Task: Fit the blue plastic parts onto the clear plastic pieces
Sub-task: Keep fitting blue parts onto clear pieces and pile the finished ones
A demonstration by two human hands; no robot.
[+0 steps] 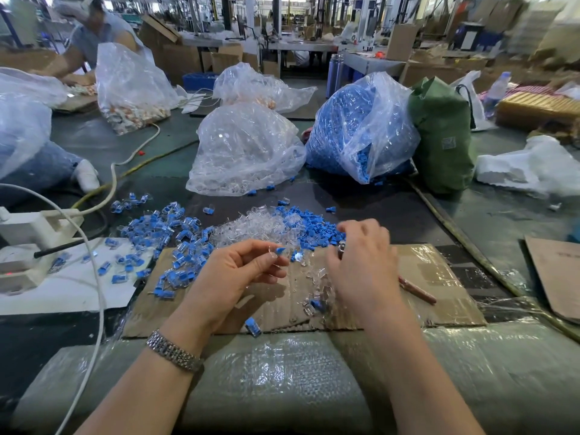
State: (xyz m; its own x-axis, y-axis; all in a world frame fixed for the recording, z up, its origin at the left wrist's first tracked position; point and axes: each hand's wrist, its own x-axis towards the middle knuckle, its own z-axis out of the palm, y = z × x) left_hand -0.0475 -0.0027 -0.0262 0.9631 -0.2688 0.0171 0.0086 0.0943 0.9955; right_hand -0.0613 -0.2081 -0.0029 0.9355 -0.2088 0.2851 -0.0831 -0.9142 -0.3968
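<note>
Nothing here is reading clearly to me. A pale printed patch is showing on the green bag [442,136], and faint marks on the brown cardboard sheet [558,277], both too blurred to make out.

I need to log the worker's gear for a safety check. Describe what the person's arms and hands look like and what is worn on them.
Both forearms are bare to the frame's bottom edge: no sleeves show and no gloves are worn. The left hand has a silver metal link watch band round its wrist. The right hand wears nothing on its wrist that shows.
</note>
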